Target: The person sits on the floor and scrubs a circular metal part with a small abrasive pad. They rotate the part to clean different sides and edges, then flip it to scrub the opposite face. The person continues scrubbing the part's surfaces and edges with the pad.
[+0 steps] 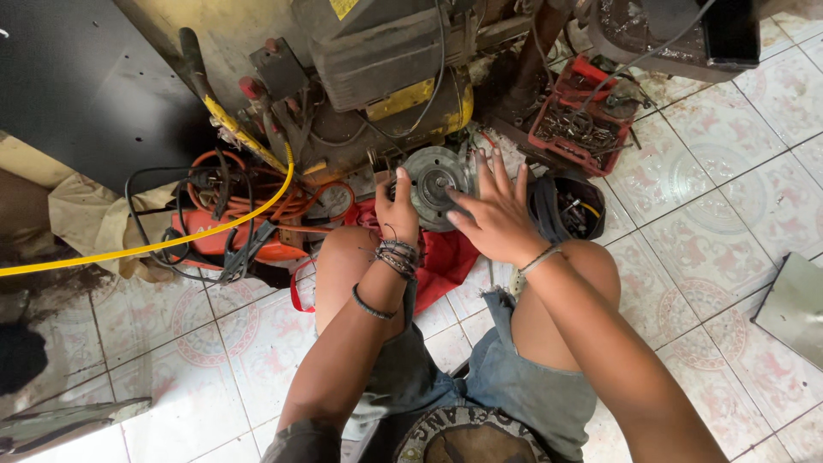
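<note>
The person sits on the tiled floor [729, 197] with knees up, working on a round grey metal disc [435, 184] that looks like a flange or pulley end on a grimy yellow-and-black machine [386, 77]. The disc sits right at the front of that machine, just above a red cloth [446, 257] and between the person's two knees.

Left hand [397, 210] has its grip wrapped on the disc's left rim, thumb up against the edge, wrist stacked with dark bracelets. Right hand [493, 214] isn't really clamping anything: fingers are spread wide and flat, palm lying over the disc's right side, more bracing than gripping.

Handling-wise, that disc looks like cast or machined metal, so probably heavy for its size, totally stiff, and (judging by the state of everything around it) likely greasy and slippery. The rim seems the sensible place to hold it, one hand each side, rather than the raised hub in the middle.

Both forearms reach forward and slightly inward, elbows out past the knees.

Around it: an orange tool with coiled cable [231, 231], a yellow hose [154, 247], a red tray of bits [576, 129], and a dark bag of hardware [566, 206] just right of the right hand.
</note>
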